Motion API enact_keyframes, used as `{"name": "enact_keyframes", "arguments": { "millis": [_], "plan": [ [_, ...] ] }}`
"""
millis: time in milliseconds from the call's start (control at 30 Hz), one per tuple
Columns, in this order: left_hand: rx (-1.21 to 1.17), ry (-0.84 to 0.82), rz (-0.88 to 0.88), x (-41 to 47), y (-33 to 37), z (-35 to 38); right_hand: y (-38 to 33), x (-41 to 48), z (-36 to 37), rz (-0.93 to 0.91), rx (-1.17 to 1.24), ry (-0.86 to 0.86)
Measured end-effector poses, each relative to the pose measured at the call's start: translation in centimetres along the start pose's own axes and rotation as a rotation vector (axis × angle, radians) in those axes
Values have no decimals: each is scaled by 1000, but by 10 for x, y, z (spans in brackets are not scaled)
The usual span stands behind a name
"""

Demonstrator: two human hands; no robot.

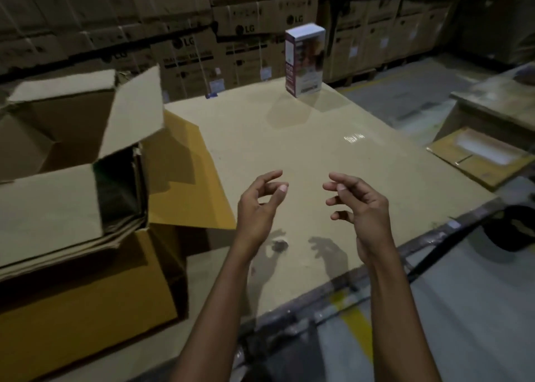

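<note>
My left hand (259,205) and my right hand (359,205) hover side by side over a tan board tabletop (289,150), palms facing each other, fingers loosely curled, holding nothing. A white and maroon product box (304,61) stands upright at the far edge of the board, well beyond both hands. To my left an open brown carton (72,155) has its flaps raised and a dark inside.
A larger yellow-brown carton (86,309) sits under the open one at the near left. Flat cardboard (477,155) lies off the board's right side. Stacked shipping cartons (202,34) line the back wall. A black strap (451,242) and a dark object lie on the grey floor at right.
</note>
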State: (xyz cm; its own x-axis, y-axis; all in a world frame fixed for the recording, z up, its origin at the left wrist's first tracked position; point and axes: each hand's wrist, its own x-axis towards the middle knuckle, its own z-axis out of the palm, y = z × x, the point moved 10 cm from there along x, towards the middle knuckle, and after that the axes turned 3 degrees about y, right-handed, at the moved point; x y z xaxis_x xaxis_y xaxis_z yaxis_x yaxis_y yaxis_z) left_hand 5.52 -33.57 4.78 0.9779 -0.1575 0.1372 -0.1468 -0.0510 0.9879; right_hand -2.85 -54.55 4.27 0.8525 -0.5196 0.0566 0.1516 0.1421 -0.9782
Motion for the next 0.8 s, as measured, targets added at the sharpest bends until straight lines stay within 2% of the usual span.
{"name": "enact_keyframes", "arguments": {
  "millis": [233, 533, 633, 800],
  "plan": [
    [-38, -5, -78, 17, -20, 64, 27, 37, -71, 101, 9, 55],
    [-134, 179, -175, 91, -70, 155, 48, 128, -151, 143, -91, 70],
    [-129, 223, -148, 126, -78, 195, 44, 179, -172, 189, -140, 58],
    [-64, 123, -75, 182, -82, 276, 40, 259, -201, 245, -133, 54]
  ]
}}
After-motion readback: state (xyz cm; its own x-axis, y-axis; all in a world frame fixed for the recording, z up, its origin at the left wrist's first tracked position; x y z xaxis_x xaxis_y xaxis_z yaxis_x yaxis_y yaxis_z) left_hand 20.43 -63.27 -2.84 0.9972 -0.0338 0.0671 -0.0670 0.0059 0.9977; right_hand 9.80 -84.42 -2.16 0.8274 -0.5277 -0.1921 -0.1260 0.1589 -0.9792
